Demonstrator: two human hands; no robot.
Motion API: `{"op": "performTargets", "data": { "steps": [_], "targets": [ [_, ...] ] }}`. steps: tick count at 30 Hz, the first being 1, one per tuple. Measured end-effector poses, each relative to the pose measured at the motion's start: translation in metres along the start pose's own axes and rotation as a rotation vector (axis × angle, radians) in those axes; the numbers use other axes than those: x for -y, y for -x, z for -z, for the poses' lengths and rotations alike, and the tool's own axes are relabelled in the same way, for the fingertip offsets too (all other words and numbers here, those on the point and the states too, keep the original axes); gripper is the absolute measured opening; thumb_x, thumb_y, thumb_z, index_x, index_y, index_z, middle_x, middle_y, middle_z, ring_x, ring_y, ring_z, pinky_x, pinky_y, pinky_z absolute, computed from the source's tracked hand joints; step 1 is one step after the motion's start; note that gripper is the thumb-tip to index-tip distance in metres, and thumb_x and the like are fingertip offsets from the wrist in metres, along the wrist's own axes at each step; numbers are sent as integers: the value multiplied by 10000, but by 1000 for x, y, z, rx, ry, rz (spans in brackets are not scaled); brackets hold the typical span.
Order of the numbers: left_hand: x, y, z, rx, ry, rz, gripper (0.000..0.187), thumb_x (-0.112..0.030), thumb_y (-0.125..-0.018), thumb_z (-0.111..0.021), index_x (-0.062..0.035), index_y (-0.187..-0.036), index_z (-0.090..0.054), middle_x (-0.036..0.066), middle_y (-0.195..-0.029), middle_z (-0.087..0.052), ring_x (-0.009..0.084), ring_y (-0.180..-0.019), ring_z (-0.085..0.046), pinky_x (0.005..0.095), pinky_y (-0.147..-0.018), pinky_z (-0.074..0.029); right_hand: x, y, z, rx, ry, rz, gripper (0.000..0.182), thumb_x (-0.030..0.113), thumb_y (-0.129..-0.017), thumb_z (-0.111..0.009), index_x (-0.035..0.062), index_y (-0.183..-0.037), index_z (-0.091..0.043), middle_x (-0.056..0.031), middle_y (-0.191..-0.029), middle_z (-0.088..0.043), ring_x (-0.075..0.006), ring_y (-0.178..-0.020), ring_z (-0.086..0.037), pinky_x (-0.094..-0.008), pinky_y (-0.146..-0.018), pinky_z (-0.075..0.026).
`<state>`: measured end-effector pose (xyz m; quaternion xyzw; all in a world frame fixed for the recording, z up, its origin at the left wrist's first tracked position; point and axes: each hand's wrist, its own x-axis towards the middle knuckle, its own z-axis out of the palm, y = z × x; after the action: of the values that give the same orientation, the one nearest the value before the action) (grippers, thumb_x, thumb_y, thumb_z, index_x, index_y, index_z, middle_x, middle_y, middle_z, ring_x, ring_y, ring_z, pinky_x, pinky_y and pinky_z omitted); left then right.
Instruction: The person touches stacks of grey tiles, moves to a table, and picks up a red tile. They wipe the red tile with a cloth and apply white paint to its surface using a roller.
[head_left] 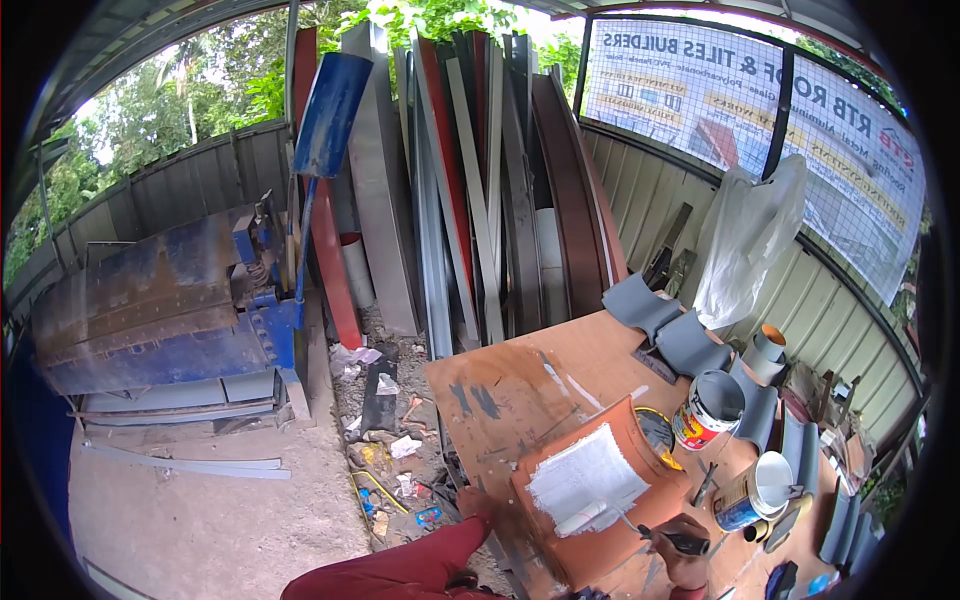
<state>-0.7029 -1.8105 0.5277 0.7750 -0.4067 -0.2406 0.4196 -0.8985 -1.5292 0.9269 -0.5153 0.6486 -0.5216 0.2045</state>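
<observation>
My right hand is closed round the black handle of a paint roller. The white roller head touches the lower part of a white painted patch on a curved orange tile. That tile lies on a brown wooden board. At the board's left edge, beside the tile, is my left hand at the end of a dark red sleeve; its fingers are too small and unclear to make out. Behind the tile stands an open paint tin, with a second white tin to its right.
Grey curved tiles line the board's far right side. A white plastic bag hangs by the wall. Long metal sheets lean upright at the back. A blue machine stands left, with litter on the ground between.
</observation>
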Motion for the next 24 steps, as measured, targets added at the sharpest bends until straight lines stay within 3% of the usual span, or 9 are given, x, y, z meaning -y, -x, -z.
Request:
{"op": "performTargets", "data": {
  "steps": [3, 5, 10, 13, 15, 18, 23, 24],
  "targets": [
    [-11, 3, 3, -56, 29, 66, 307, -178, -1017, -479, 60, -913, -641, 294, -918, -663, 494, -882, -647, 571, -797, -500, -20, -3, -36, -42, -49, 46, 71, -46, -790, -735, -26, -858, -738, -107, -826, -700, -223, -763, -702, -320, -644, -565],
    [-2, 2, 0, -43, 5, 16, 304, -176, -1017, -475, 56, -914, -643, 290, -918, -664, 491, -884, -650, 571, -800, -501, -32, -9, -64, -81, 109, 282, 109, -48, -777, -750, -25, -883, -743, -114, -823, -695, -235, -791, -697, -337, -688, -563],
    [-5, 3, 7, 2, -24, 35, 291, -171, -1019, -464, 46, -948, -644, 276, -949, -665, 480, -903, -657, 562, -810, -511, -38, -5, -54, -86, 6, 125, 160, -72, -711, -735, -23, -862, -753, -122, -853, -698, -237, -796, -680, -338, -695, -550],
    [-9, 3, 12, -32, -57, -16, 285, -176, -1024, -458, 39, -983, -641, 268, -985, -665, 476, -930, -658, 555, -819, -518, -28, 6, -6, -14, -76, 22, 119, -54, -759, -708, -57, -875, -732, -137, -867, -669, -229, -690, -700, -320, -631, -576],
    [-14, 7, 17, 21, -2, -8, 289, -187, -1027, -456, 36, -1014, -639, 270, -1025, -660, 472, -963, -655, 553, -823, -520, -29, 15, 15, -16, -136, -31, 107, -55, -788, -726, -54, -895, -721, -131, -889, -655, -229, -706, -704, -325, -633, -587],
    [-18, 5, 21, 90, -24, 1, 377, -210, -1035, -419, 99, -1039, -636, 342, -1045, -665, 515, -1002, -645, 571, -872, -502, -29, 10, 11, 5, -125, -23, 116, -59, -792, -735, -57, -906, -718, -133, -900, -654, -226, -712, -705, -325, -631, -592],
    [-11, 2, 16, 82, -19, -7, 345, -196, -1030, -435, 85, -1026, -634, 316, -1050, -659, 494, -995, -645, 558, -866, -505, -32, -7, -39, 16, -77, 80, 154, -74, -807, -767, -76, -948, -705, -140, -923, -651, -223, -756, -713, -325, -629, -611],
    [-10, 2, 17, 97, -57, -40, 321, -192, -1028, -443, 66, -1011, -632, 289, -1054, -653, 473, -989, -644, 552, -857, -503, -35, -10, -55, -2, -201, -1, 148, -78, -824, -767, -76, -958, -704, -146, -945, -662, -227, -776, -719, -324, -649, -617]
  ]
}}
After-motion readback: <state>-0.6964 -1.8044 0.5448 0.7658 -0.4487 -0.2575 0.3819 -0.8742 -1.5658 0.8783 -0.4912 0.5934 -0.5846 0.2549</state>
